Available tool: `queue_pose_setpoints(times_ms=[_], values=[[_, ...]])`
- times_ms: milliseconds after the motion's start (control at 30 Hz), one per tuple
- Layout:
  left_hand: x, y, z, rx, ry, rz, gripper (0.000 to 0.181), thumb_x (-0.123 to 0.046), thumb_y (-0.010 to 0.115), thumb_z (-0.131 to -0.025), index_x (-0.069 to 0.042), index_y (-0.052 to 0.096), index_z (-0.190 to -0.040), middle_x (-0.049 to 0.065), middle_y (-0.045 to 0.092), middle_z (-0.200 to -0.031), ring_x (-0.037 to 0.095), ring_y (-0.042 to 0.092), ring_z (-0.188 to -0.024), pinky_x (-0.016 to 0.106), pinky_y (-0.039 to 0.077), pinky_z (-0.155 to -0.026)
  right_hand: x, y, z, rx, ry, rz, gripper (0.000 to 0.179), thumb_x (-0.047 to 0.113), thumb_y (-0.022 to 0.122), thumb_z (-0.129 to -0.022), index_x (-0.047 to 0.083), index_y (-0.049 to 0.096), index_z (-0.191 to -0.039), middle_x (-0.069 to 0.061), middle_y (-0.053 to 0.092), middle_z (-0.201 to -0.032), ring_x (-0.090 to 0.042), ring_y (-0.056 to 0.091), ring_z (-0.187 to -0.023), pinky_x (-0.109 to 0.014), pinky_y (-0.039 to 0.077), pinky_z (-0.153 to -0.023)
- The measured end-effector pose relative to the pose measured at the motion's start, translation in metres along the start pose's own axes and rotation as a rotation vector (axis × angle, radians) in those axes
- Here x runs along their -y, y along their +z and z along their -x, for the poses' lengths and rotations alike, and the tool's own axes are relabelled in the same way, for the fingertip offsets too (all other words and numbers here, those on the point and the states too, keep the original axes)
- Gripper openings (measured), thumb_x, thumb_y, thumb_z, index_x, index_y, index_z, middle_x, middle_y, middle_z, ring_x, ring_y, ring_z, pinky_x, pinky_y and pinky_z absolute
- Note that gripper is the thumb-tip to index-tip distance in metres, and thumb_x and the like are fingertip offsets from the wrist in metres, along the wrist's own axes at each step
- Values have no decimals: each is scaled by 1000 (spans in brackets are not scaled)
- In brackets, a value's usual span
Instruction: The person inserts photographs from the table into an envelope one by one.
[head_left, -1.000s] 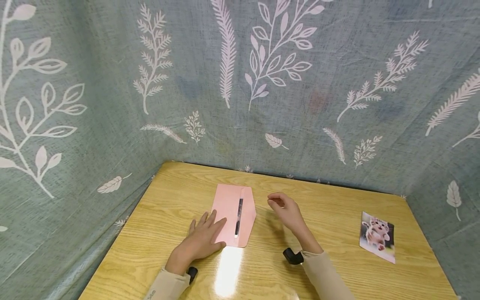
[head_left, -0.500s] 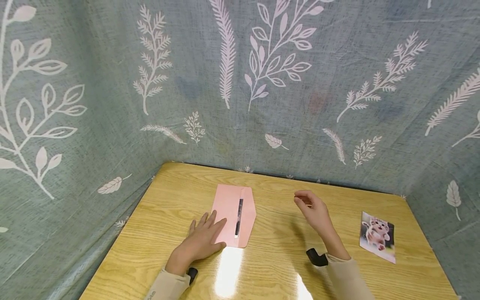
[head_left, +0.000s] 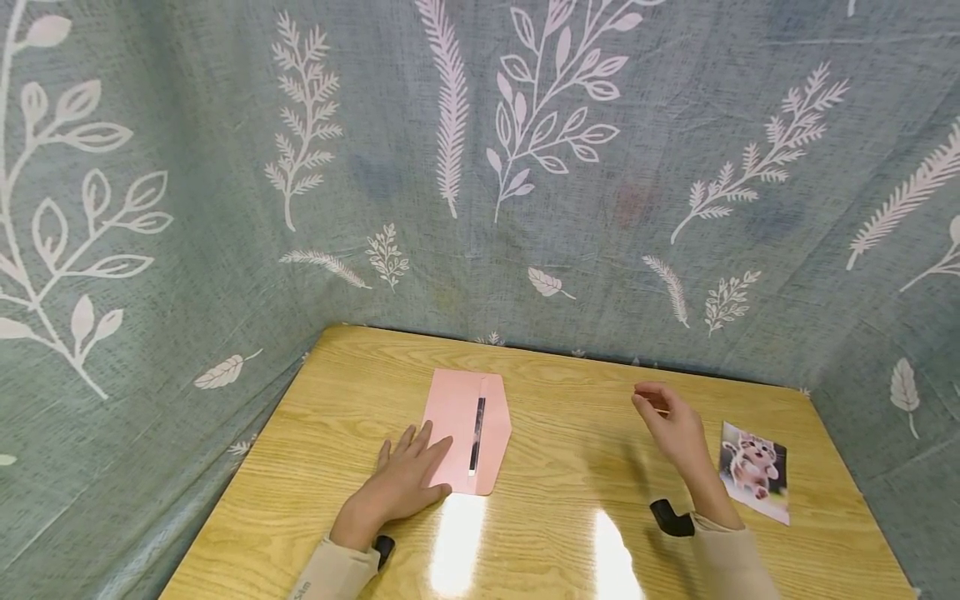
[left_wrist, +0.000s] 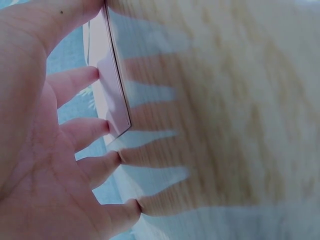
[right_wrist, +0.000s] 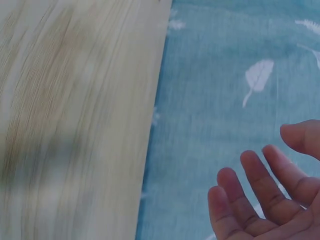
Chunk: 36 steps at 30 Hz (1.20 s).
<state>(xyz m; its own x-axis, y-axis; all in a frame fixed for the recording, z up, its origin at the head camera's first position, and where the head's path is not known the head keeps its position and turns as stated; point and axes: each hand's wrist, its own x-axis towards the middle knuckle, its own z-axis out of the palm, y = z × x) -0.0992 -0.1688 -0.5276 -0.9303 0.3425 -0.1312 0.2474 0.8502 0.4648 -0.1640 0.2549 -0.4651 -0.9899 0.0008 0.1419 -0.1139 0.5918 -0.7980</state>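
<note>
A pink envelope (head_left: pixel 457 400) lies on the table with its pointed flap unfolded to the right. A dark strip of a picture card (head_left: pixel 477 437) shows along its opening; the rest is hidden inside. My left hand (head_left: pixel 405 479) rests on the envelope's near left part, fingers spread; the left wrist view shows fingertips at the envelope (left_wrist: pixel 112 95) and on the tabletop. Above the table's right half is my right hand (head_left: pixel 675 425), holding nothing, its fingers loosely bent and the thumb apart in the right wrist view. A kitten photo (head_left: pixel 753 475) lies just right of it.
The wood-grain table (head_left: pixel 555 533) is glossy, with bright reflections near its front. A grey-green curtain (head_left: pixel 465 250) with white leaf prints hangs behind it and along both sides.
My right hand has moved steadily right, from beside the envelope's flap to near the kitten photo. The left hand and the envelope have stayed in place.
</note>
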Motion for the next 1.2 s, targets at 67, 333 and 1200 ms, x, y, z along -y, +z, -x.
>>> queue_pose_setpoints(times_ms=[67, 333, 1200], values=[[-1, 0, 0, 6, -2, 0, 75, -44, 70, -93, -22, 37, -157, 18, 16, -164, 43, 9, -149, 71, 5, -111, -4, -7, 2, -17, 7, 18, 39, 31, 56, -104, 2, 60, -130, -18, 64, -124, -33, 59, -112, -49, 48, -94], [0, 0, -1, 0, -5, -17, 74, -43, 70, -93, -21, 39, -156, 19, 17, -164, 44, 10, -149, 72, 6, -111, -25, -39, 10, -98, 82, 82, 45, 33, 54, -105, -1, 57, -134, -21, 60, -129, -35, 56, -114, -43, 47, -92], [2, 0, -2, 7, -4, -39, 74, -45, 69, -93, -22, 38, -156, 18, 17, -164, 43, 11, -149, 71, 8, -111, -107, -119, 28, -225, 334, 221, 54, 35, 51, -104, -6, 49, -139, -29, 50, -136, -43, 51, -114, -18, 41, -62]])
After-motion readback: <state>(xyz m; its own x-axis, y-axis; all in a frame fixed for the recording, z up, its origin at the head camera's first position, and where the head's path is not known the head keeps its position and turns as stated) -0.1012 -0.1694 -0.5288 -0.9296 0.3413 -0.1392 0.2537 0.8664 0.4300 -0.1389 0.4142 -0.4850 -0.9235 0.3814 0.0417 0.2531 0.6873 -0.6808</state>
